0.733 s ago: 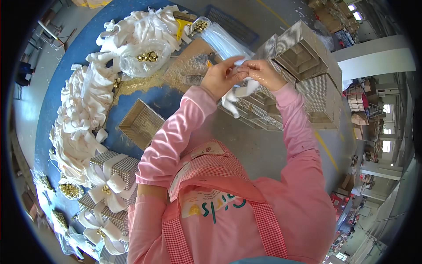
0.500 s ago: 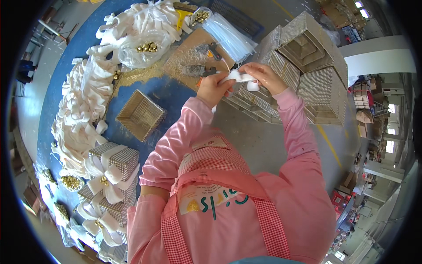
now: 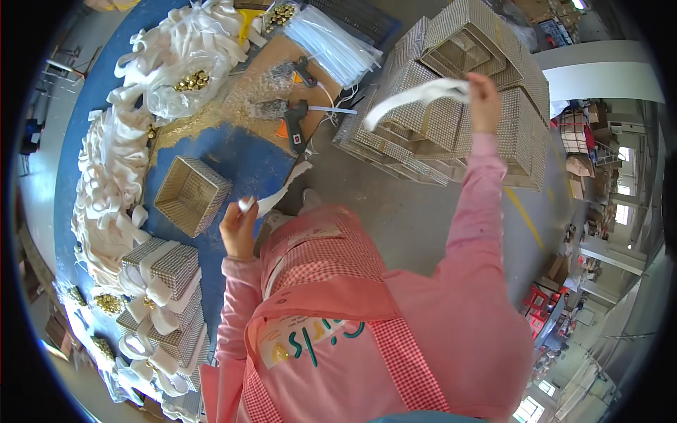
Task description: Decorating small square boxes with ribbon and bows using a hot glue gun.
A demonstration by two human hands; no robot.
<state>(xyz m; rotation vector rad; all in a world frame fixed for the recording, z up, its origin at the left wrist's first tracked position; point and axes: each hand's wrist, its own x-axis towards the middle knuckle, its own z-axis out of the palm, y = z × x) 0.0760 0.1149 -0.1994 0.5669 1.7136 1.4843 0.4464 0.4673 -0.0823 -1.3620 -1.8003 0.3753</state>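
My left hand pinches a white ribbon close to the blue table's near edge, its loose end trailing up to the right. Out to the right, my right hand grips one end of another white ribbon strip, which swings leftward in front of the stacked boxes. The two ribbons are apart. Just beyond my left hand, a square box with a beaded-looking surface lies with its opening showing. A glue gun with a clear stick in it rests between my hands, farther off.
Several square boxes are stacked at the right. White ribbons heap along the table's left. Gold bells sit in a plastic bag near clear glue sticks. Boxes with white bows stand at the near left. A second glue gun lies behind.
My hands were together over the white ribbon and have moved apart. The left came down and left, the right went up and right, each with a ribbon piece. The view has shifted slightly.
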